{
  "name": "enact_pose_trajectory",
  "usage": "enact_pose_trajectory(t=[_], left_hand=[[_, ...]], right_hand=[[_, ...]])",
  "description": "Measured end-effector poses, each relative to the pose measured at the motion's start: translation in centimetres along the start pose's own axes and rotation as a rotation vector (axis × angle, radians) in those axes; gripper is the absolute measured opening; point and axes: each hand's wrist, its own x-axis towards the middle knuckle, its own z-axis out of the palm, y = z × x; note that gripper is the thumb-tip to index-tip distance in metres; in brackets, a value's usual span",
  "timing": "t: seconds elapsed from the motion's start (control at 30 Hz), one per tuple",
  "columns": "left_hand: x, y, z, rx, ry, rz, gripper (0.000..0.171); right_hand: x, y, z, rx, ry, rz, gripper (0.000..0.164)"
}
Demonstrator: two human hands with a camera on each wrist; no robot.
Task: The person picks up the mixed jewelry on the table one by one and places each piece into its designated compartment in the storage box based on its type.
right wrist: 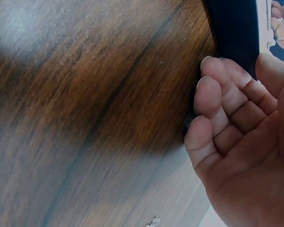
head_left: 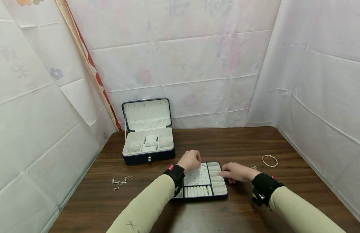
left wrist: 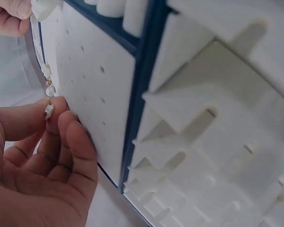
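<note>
A navy-edged jewelry tray point(head_left: 198, 198) lies on the table, with a white perforated panel point(head_left: 196, 176), ring rolls and small compartments. My left hand point(head_left: 190, 160) is at the panel's far edge. In the left wrist view, its thumb and index finger pinch a small gold earring with a white stone point(left wrist: 48, 111). A pearl drop point(left wrist: 50, 90) hangs just above those fingertips; whether it belongs to the same piece I cannot tell. My right hand point(head_left: 236, 172) grips the tray's right side, thumb over the rim and fingers curled against the dark outer wall point(right wrist: 236, 35).
An open jewelry box point(head_left: 149, 158) with small cushions stands at the back left. A tangled chain point(head_left: 120, 183) lies on the left of the wooden table. To the right are a bangle point(head_left: 269, 160) and a small silvery piece point(head_left: 253, 167). Hanging white sheets enclose the table.
</note>
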Motion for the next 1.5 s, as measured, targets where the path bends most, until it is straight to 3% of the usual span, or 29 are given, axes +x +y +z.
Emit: enact_pose_trajectory(t=[0.33, 0.8, 1.23, 1.5], left_hand=[[0.0, 0.7, 0.7, 0.124, 0.019, -0.043, 0.011], [-0.6, 1.2, 1.1, 0.209, 0.039, -0.002, 0.014], [-0.9, 1.0, 1.3, 0.222, 0.083, 0.035, 0.019], [-0.6, 0.8, 1.1, 0.214, 0.054, 0.015, 0.013]], right_hand=[[0.0, 0.3, 0.1, 0.003, 0.000, 0.000, 0.033], [-0.2, 0.1, 0.0, 0.011, 0.002, -0.025, 0.034], [0.0, 0.3, 0.1, 0.004, 0.004, -0.023, 0.034], [0.1, 0.4, 0.1, 0.010, 0.004, -0.017, 0.034]])
